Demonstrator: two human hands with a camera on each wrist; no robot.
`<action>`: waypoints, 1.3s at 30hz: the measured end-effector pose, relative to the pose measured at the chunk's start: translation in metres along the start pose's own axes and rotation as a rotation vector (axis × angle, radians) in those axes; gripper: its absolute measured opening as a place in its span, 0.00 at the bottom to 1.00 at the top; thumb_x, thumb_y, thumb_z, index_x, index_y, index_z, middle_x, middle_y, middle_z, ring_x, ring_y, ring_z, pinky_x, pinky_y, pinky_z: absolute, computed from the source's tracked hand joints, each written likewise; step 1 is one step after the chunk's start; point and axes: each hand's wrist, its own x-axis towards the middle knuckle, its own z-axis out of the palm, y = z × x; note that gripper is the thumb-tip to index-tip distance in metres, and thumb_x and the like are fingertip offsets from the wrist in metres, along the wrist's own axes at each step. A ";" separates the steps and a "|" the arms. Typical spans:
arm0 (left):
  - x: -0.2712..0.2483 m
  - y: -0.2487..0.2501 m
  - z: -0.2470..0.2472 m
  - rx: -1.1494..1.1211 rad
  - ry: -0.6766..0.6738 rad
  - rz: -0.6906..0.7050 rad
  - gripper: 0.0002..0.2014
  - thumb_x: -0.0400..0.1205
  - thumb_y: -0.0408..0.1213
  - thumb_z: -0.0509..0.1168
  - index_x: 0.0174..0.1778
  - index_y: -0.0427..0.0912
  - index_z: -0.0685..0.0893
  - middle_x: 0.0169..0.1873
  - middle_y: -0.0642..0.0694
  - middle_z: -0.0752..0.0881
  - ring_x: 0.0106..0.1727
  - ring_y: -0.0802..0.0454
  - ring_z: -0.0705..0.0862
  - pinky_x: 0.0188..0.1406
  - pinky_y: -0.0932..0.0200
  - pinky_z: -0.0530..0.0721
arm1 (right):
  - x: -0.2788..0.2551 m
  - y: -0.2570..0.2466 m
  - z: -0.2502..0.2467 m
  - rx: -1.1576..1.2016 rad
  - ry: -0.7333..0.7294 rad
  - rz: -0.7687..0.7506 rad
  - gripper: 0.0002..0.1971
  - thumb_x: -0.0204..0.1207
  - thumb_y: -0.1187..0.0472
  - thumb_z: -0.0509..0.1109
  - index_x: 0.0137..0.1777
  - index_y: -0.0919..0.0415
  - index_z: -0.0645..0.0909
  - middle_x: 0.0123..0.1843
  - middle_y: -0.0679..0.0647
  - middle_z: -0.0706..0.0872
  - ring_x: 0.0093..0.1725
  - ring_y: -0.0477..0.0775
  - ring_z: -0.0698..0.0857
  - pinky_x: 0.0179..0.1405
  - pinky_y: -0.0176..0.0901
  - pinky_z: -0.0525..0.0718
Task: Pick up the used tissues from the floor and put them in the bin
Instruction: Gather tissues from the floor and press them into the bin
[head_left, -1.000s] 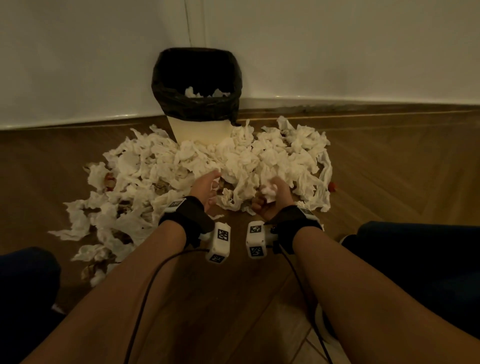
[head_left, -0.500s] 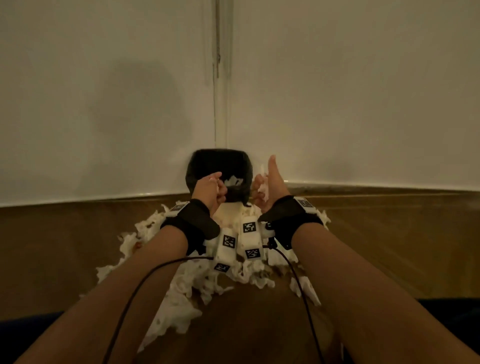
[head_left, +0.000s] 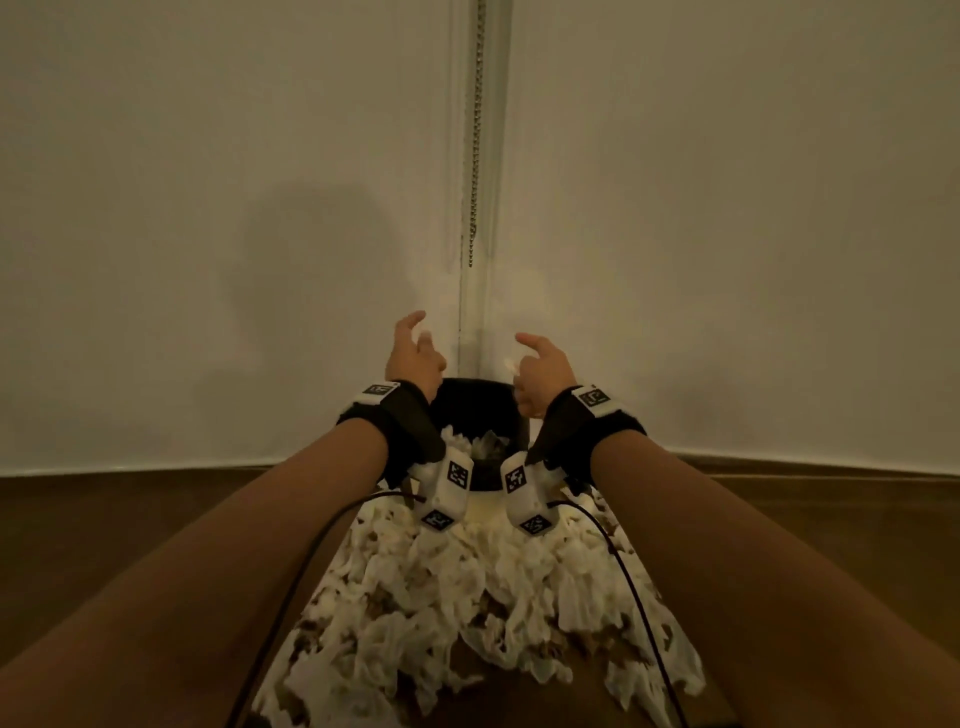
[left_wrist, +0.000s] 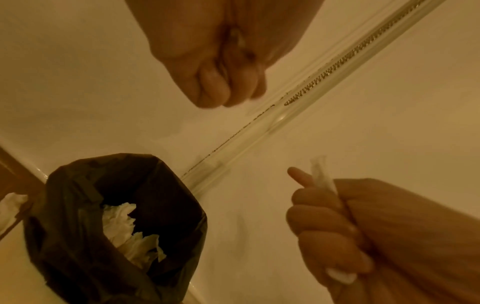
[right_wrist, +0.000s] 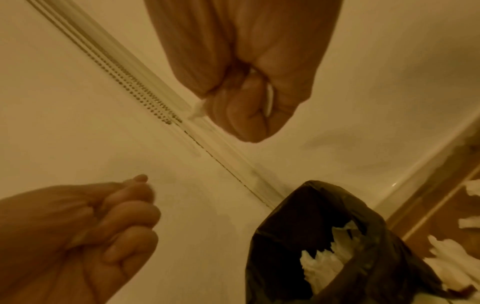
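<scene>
Big pile of used tissues (head_left: 467, 613) covers the floor (head_left: 130, 519) across the lower centre of the head view, running right up to the front of the bin. By my read that's the bulk of the job left.

Bin (head_left: 480, 410) with black liner (left_wrist: 78, 236) sits mid-frame against the wall (head_left: 208, 208), partly hidden by the wrists. A few tissues already inside (left_wrist: 124, 230), well below the rim, so only a small share is done.

Both hands are raised over the bin opening. Right hand (head_left: 543, 371): fingers curled around a crumpled tissue (left_wrist: 322, 181), white ends poke out top and bottom of the fist in the left wrist view. Not released yet.

Left hand (head_left: 413, 358): fingers curled in; no tissue shows in either wrist view. Can't tell for sure if it has a scrap tucked inside, looks empty.

Guess: drop step for this handful, many more trips to go.
</scene>
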 end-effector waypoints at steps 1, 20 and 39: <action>0.003 -0.002 0.003 -0.075 -0.070 -0.119 0.17 0.88 0.41 0.47 0.73 0.54 0.67 0.35 0.43 0.75 0.29 0.50 0.68 0.28 0.61 0.69 | 0.005 0.005 -0.002 -0.020 -0.033 0.015 0.24 0.85 0.66 0.48 0.81 0.55 0.60 0.30 0.59 0.71 0.17 0.48 0.67 0.12 0.27 0.62; 0.054 -0.080 0.006 0.243 0.016 -0.052 0.17 0.88 0.42 0.45 0.58 0.42 0.79 0.43 0.31 0.83 0.42 0.34 0.82 0.44 0.49 0.82 | 0.079 0.051 -0.005 -0.077 0.322 -0.058 0.18 0.86 0.65 0.48 0.66 0.69 0.76 0.64 0.64 0.81 0.59 0.63 0.82 0.57 0.46 0.77; 0.047 -0.069 -0.013 0.522 -0.174 0.047 0.41 0.76 0.50 0.70 0.81 0.49 0.56 0.66 0.42 0.78 0.64 0.45 0.78 0.66 0.51 0.77 | 0.075 0.058 -0.018 -0.486 0.005 -0.024 0.36 0.77 0.43 0.67 0.82 0.51 0.59 0.78 0.57 0.70 0.71 0.62 0.76 0.61 0.57 0.83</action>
